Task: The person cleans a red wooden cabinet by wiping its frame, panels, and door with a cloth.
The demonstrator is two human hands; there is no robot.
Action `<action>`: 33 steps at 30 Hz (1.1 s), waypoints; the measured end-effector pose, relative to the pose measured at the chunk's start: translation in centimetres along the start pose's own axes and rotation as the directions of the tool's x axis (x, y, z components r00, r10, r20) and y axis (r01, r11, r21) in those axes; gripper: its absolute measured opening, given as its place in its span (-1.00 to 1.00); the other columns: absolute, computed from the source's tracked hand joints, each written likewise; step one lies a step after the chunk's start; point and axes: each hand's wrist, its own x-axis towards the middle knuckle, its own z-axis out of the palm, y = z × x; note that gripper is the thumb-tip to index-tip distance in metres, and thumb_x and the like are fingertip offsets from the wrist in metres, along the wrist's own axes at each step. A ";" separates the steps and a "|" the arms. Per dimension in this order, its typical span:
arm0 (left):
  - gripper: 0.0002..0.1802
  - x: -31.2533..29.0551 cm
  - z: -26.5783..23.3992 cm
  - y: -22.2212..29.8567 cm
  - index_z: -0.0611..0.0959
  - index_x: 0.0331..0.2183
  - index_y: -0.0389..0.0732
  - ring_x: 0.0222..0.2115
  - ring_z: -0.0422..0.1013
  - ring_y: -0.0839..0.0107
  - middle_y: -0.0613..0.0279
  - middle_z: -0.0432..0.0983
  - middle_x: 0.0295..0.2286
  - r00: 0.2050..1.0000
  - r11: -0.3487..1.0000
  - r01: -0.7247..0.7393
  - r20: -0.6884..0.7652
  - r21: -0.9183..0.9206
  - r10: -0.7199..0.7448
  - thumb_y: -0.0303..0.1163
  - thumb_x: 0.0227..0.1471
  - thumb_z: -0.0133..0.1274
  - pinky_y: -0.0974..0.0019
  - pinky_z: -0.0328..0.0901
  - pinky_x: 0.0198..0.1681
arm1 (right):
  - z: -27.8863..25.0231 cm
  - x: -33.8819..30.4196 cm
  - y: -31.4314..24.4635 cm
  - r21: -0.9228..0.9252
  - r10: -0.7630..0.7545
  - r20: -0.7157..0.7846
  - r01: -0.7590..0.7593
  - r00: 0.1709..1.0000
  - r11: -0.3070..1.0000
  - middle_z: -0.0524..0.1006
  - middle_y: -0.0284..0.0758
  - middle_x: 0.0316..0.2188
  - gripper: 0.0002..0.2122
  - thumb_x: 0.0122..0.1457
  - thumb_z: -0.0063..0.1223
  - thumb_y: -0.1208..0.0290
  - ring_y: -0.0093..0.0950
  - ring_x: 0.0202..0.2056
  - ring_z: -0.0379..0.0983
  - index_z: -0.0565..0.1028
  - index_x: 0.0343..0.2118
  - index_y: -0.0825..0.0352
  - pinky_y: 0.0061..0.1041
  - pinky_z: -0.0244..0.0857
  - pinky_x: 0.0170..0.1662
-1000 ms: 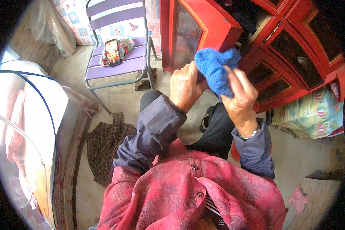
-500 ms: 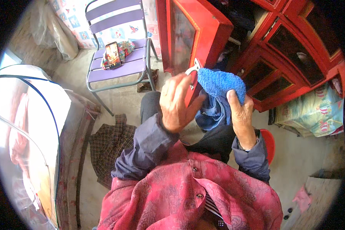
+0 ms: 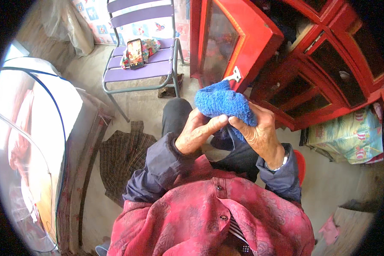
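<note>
A bunched blue terry towel [image 3: 222, 101] is held between both my hands in front of my knees. My left hand [image 3: 199, 132] grips its near left side, thumb laid along the edge. Around the right end, my right hand [image 3: 262, 130] is closed, its thumb almost meeting the left one. Just beyond the towel stands an open red cabinet door [image 3: 260, 40] with a glass panel. A white metal handle [image 3: 235, 75] on that door shows right behind the towel. Most fingertips are hidden under the cloth.
A purple slatted chair [image 3: 146, 71] at the far left carries a phone [image 3: 135, 54] on a flowered cloth. The red cabinet [image 3: 324, 64] fills the far right. A dark checked garment [image 3: 123, 160] lies on the floor. Part of a red basin [image 3: 300, 166] shows beside my right arm.
My left hand has left the door handle and come down onto the towel. The towel has moved left and nearer to me, and both hands now hold it.
</note>
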 end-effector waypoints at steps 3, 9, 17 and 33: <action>-0.61 -0.4 -0.8 -1.1 0.53 0.07 -0.25 0.02 0.35 0.49 0.29 0.50 -0.01 0.998 0.998 -0.064 -0.031 -0.023 0.063 -0.35 0.25 0.11 0.29 0.20 0.17 | 0.7 0.0 0.0 -0.050 -0.063 -0.039 0.061 0.997 0.997 0.56 -0.18 -0.42 -0.68 0.19 0.26 0.21 -0.30 -0.39 0.53 0.58 -0.19 0.40 -0.38 0.38 -0.30; -0.63 -1.2 -1.6 0.7 0.57 0.04 -0.31 -0.05 0.42 0.48 0.28 0.57 -0.09 0.995 0.996 -0.082 -0.061 -0.017 0.081 -0.43 0.21 0.14 0.34 0.27 0.10 | -0.5 -0.9 -0.7 0.013 -0.003 -0.102 0.005 0.995 1.000 0.59 -0.26 -0.40 -0.74 0.18 0.28 0.30 -0.45 -0.39 0.53 0.60 -0.21 0.40 -0.43 0.38 -0.28; -0.81 -1.8 -4.6 -0.9 0.65 -0.18 -0.33 -0.26 0.46 0.56 0.33 0.59 -0.31 0.988 0.964 0.148 -0.084 0.219 -0.133 -0.42 0.21 0.12 0.44 0.34 -0.11 | -2.3 -2.1 -0.3 0.257 0.241 -0.235 -0.178 0.942 0.950 0.64 -0.35 -0.30 -0.79 0.26 0.17 0.36 -0.59 -0.26 0.52 0.61 -0.19 0.41 -0.47 0.39 -0.12; -0.61 -2.8 -2.1 -2.5 0.58 -0.02 -0.33 -0.15 0.45 0.50 0.27 0.59 -0.20 1.000 0.963 -0.015 0.007 0.270 0.014 -0.32 0.19 0.16 0.32 0.33 -0.01 | 0.5 -1.9 -1.0 0.253 0.128 -0.007 -0.122 0.992 0.960 0.64 -0.28 -0.33 -0.68 0.22 0.25 0.28 -0.55 -0.35 0.56 0.58 -0.11 0.43 -0.50 0.43 -0.24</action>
